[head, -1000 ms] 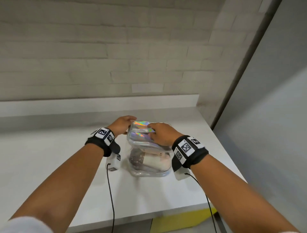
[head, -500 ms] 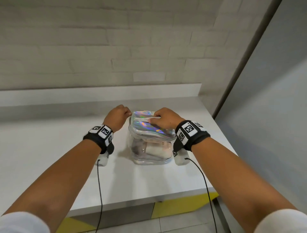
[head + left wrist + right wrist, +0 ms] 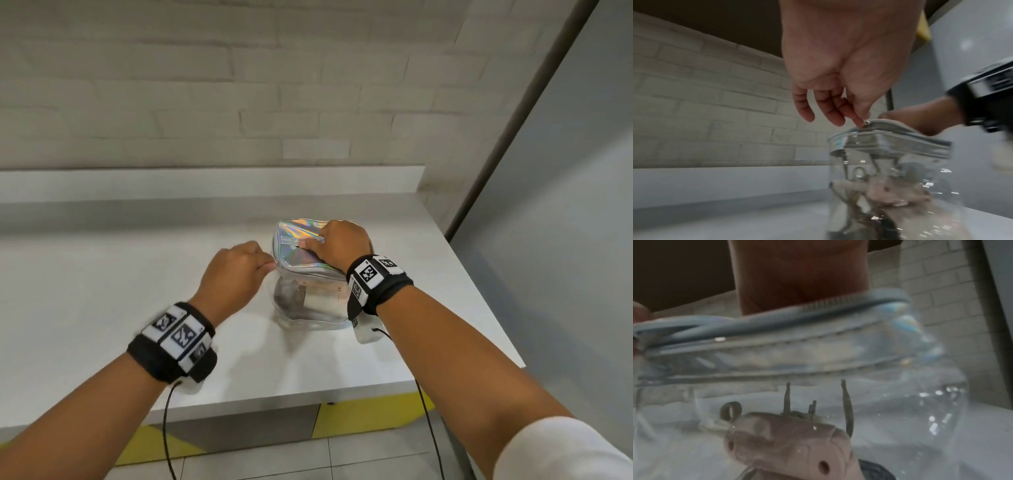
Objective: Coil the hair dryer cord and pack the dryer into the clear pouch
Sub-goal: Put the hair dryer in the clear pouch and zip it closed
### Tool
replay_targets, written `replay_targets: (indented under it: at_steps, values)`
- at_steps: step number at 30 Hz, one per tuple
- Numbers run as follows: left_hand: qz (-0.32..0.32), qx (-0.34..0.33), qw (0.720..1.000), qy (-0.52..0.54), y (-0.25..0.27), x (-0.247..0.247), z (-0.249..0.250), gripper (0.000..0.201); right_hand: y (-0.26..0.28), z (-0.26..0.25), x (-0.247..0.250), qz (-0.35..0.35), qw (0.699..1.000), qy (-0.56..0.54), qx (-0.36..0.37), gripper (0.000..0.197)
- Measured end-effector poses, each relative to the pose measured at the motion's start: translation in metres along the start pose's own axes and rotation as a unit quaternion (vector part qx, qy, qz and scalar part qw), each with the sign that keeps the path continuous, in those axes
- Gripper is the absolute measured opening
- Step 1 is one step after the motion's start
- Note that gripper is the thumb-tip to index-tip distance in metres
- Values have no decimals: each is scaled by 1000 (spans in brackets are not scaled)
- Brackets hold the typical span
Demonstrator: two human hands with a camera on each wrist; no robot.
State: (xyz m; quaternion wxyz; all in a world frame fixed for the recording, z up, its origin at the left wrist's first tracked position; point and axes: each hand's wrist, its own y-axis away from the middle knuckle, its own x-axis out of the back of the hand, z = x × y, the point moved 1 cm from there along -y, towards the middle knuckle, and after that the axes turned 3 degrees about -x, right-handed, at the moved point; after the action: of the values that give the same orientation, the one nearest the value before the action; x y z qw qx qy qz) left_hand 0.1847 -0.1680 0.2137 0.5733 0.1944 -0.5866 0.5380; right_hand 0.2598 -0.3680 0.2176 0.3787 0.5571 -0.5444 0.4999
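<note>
The clear pouch [image 3: 310, 308] stands on the white table [image 3: 102, 291], its holographic lid [image 3: 294, 246] lowered on top. Inside lies the pink hair dryer [image 3: 898, 194] with its cord [image 3: 846, 404] looped over it. My left hand [image 3: 272, 265] pinches the zipper pull [image 3: 865, 123] at the lid's near-left corner between thumb and forefinger. My right hand [image 3: 329, 240] lies on the lid's right half with bent fingers and holds it down. In the right wrist view the zipper teeth [image 3: 824, 302] run along the lid's edge; whether they are joined all round I cannot tell.
A raised ledge [image 3: 205, 181] and a pale brick wall [image 3: 205, 85] close off the table's back. A grey panel [image 3: 565, 205] stands at the right, past the table's edge. Black cables [image 3: 166, 428] hang from both wristbands over the front edge.
My left hand has come from the lid's far-left corner toward me along the pouch's left side, pinching the zipper pull. My right hand has stayed on the lid.
</note>
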Motion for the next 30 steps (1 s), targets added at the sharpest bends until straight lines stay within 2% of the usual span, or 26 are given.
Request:
replay_targets:
  at_steps: [5,8,11,12,13,15,17,18,20,22,25,30]
  values:
    - [-58,54,996,45,11,-18,58,23,9,-10,-5,10,1000,-10,-9,47]
    - [-99,54,993,27,-2,-16,65,26,13,-2,-3,-10,999,-37,-15,47]
    - [-39,35,998,40,-28,-6,62,23,13,6,3,-62,994,-83,24,30]
    - [-19,30,998,41,-40,-6,61,25,10,8,5,-61,990,-129,22,22]
    - [-31,24,999,32,-52,-9,61,32,6,11,8,-39,984,-173,7,19]
    - [-131,28,991,11,-72,-23,59,41,-4,21,16,47,979,-196,-20,20]
    - [-197,38,979,40,-81,-36,59,32,-14,38,22,72,983,-162,-38,25]
    - [-192,40,977,82,-82,-41,58,27,-21,49,23,50,987,-146,-41,30]
    - [-132,38,976,171,-79,-44,55,29,-33,67,24,-35,988,-146,-28,39]
    - [-75,26,976,205,-74,-44,56,32,-41,77,24,-113,980,-160,18,35]
    - [-16,21,983,180,-71,-44,59,26,-44,78,27,-186,969,-146,74,29]
    - [28,15,988,150,-71,-44,56,32,-55,83,37,-267,954,-114,74,28]
